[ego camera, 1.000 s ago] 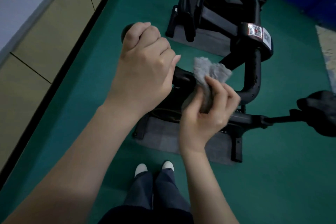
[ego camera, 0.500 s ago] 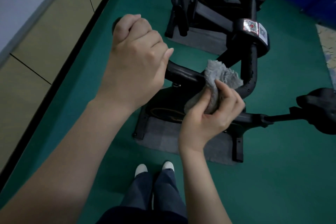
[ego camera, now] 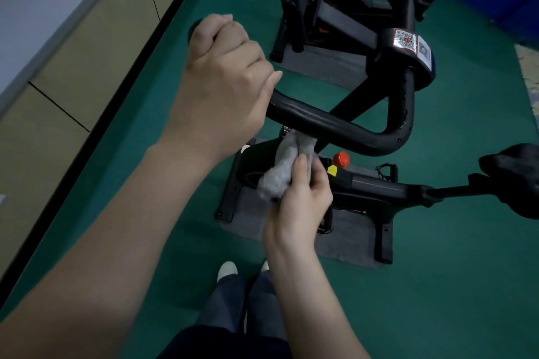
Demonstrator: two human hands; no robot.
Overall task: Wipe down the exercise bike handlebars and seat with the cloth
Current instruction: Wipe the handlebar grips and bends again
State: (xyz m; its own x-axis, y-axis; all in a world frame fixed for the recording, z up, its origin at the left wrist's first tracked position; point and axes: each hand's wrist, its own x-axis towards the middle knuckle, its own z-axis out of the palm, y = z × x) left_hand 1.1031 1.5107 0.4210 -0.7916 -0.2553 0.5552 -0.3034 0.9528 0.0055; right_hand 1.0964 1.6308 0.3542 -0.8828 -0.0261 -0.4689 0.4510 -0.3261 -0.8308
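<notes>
The black padded handlebar [ego camera: 329, 122] of the exercise bike curves across the middle of the view. My left hand [ego camera: 224, 81] grips its left end, fingers curled round the bar. My right hand [ego camera: 300, 198] holds a bunched grey cloth [ego camera: 280, 172] just below the handlebar, with the cloth's top touching the underside of the bar. The black seat [ego camera: 513, 181] sticks out on its post at the right edge, away from both hands.
The bike stands on a grey mat [ego camera: 347, 239] on green floor. A red knob [ego camera: 340, 159] sits on the frame below the handlebar. A second black machine [ego camera: 329, 6] stands behind. A wall with a dark skirting [ego camera: 96, 122] runs along the left. My shoes [ego camera: 227, 269] are close to the mat.
My right hand has dropped with the cloth from the top of the bar to beneath it, so the bar now shows bare. My left hand keeps its grip.
</notes>
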